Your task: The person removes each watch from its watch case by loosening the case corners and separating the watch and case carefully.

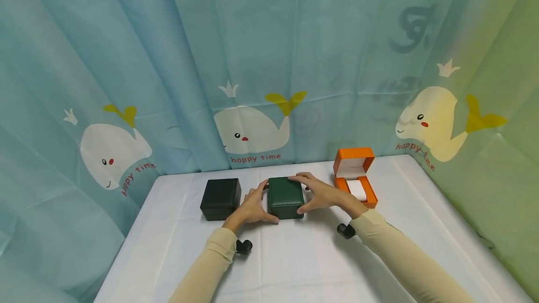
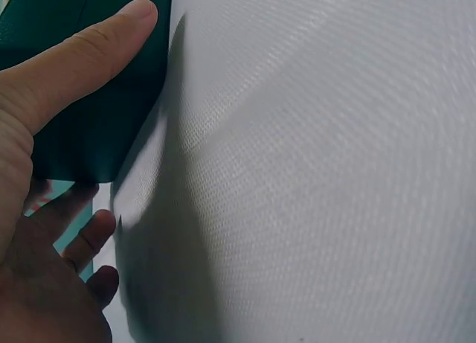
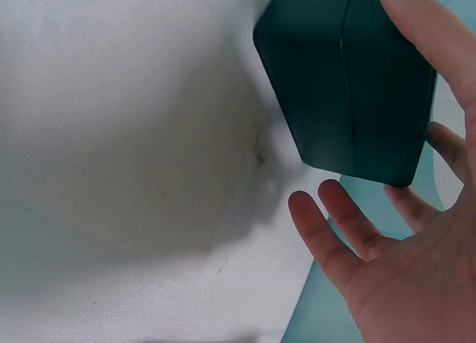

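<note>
A closed dark green box stands in the middle of the white table in the head view, between both hands. My left hand grips its left side, the thumb across the front near the bottom and a finger at the back corner. On the other side my right hand holds it, with the thumb at the front right and the index finger reaching to the top's back edge. In the right wrist view a seam runs across the box; the lower fingers are spread apart from it.
Left of the left hand sits a closed black box. Behind the right forearm stands an open orange box with a white cushion inside. A blue curtain with printed whales hangs behind the white-covered table.
</note>
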Tool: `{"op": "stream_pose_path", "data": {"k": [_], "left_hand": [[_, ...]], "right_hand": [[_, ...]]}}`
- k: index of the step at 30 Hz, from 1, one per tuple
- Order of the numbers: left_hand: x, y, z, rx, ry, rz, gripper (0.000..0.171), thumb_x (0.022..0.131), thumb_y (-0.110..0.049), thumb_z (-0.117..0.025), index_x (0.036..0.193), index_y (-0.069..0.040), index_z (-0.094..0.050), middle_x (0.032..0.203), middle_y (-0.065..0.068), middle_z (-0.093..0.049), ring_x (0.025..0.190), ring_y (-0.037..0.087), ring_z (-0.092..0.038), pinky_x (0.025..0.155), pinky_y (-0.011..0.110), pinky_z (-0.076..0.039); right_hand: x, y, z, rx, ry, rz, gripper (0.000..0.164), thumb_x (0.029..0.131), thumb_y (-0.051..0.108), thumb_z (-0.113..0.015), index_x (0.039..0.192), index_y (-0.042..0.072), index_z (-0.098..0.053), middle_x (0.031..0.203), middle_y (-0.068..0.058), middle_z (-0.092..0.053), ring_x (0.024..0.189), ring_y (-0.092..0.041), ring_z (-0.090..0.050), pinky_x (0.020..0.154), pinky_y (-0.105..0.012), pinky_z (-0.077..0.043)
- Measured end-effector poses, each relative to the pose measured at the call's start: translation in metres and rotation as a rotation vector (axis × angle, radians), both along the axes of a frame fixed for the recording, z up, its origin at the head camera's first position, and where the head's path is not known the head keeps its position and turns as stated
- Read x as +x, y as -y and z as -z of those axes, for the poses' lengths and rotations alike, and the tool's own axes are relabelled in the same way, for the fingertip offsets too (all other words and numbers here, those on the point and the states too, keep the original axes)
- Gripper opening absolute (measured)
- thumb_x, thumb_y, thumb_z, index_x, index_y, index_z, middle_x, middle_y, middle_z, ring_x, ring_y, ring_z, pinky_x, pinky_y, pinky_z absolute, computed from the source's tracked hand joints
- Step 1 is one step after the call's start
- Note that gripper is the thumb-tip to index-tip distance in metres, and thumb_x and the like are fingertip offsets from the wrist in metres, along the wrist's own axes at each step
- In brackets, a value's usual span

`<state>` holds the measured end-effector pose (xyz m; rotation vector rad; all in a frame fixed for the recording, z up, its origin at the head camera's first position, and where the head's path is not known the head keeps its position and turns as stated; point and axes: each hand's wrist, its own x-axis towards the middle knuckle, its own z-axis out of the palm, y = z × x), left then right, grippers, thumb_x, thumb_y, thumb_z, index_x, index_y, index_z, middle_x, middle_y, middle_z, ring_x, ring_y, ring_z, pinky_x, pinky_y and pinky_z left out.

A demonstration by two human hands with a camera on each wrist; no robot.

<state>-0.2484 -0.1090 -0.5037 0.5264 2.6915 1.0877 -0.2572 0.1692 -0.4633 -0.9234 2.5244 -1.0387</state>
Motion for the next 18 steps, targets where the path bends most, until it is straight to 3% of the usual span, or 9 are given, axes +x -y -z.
{"op": "stream_pose_path", "data": {"k": [6, 18], "left_hand": [[-0.0021, 0.0006, 0.0046, -0.005, -0.028, -0.007, 0.127, 0.06, -0.04, -0.101, 0.162, -0.017, -0.027, 0.148, 0.011, -0.048, 0.126, 0.036, -0.047, 0.107, 0.061, -0.039], [-0.0036, -0.001, 0.0046, 0.046, 0.006, -0.014, 0.121, 0.062, -0.035, -0.101, 0.159, -0.013, -0.033, 0.135, 0.014, -0.054, 0.116, 0.032, -0.054, 0.098, 0.055, -0.046]], "right_hand": [[-0.0005, 0.0013, 0.0019, -0.006, -0.025, 0.002, 0.097, 0.078, 0.026, -0.092, 0.158, 0.012, -0.039, 0.155, -0.023, -0.031, 0.131, -0.037, -0.045, 0.103, -0.054, -0.048], [-0.0015, 0.0028, 0.0021, -0.019, -0.035, 0.037, 0.096, 0.073, 0.027, -0.095, 0.155, 0.015, -0.046, 0.149, -0.018, -0.041, 0.114, -0.029, -0.052, 0.096, -0.047, -0.051]]}}
